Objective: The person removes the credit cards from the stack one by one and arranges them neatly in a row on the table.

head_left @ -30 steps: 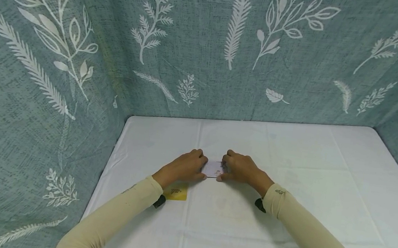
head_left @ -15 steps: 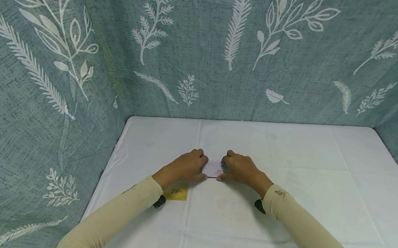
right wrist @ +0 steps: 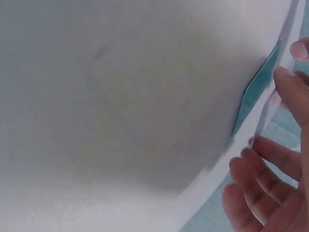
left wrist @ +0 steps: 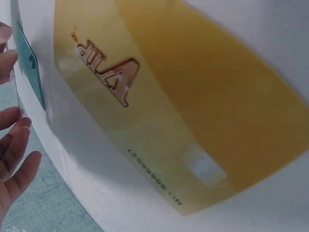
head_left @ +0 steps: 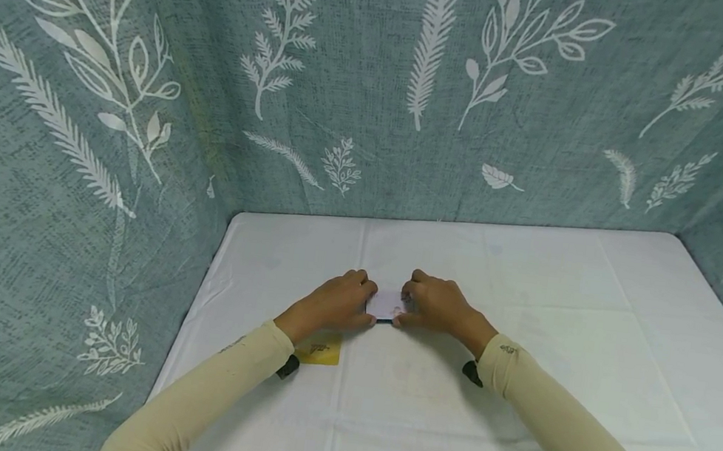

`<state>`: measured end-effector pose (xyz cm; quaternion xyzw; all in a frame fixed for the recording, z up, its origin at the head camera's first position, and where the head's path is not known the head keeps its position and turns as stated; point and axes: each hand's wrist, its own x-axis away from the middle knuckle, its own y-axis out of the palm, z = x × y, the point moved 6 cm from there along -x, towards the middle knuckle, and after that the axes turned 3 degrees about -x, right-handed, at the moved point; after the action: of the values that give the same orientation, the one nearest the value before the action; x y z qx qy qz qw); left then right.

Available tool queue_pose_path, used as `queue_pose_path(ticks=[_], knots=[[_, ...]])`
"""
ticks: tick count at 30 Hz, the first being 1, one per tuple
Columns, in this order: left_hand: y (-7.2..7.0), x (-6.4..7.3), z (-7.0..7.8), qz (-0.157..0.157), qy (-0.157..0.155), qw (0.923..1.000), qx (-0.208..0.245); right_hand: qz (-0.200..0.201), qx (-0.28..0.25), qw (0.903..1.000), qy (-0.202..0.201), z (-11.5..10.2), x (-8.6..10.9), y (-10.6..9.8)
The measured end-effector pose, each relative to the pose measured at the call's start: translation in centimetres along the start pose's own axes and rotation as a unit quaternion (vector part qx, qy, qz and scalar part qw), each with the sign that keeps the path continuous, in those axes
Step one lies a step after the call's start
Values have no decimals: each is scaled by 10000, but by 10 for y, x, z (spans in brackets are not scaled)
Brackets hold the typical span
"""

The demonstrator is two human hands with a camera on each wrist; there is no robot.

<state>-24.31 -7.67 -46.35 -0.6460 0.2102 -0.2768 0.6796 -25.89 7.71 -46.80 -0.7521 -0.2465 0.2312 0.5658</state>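
Observation:
Both hands hold a small pale card [head_left: 386,305] level between them, near the middle of the table. My left hand [head_left: 338,301] pinches its left end, and my right hand [head_left: 441,306] pinches its right end. Just under the pale card a teal card [right wrist: 256,94] lies on the cloth, with a gap between the two in the right wrist view. From the head only a thin dark blue edge of it shows. A yellow and gold card [left wrist: 193,96] with printed letters and a number lies by my left wrist, partly hidden by that arm in the head view.
A white cloth [head_left: 530,274] with fold creases covers the table. Behind it and to the left hangs a green curtain [head_left: 366,70] with white leaf patterns. Dark wrist-worn pieces [head_left: 473,373] show under both forearms.
The pale card has risen slightly, and more of the dark blue edge shows beneath its near side. Both hands keep their pinch and have barely moved. The yellow card has stayed put.

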Motion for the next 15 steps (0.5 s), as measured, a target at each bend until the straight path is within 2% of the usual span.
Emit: queue_pose_path(ticks=[10,15], knots=[[-3,3,-3,122,-20,9999,-91,-30,-92,9999,90,3,-2,-4],[-8,5,-6,245,48,9997,67,17,-108,9999,81,4,-3,-7]])
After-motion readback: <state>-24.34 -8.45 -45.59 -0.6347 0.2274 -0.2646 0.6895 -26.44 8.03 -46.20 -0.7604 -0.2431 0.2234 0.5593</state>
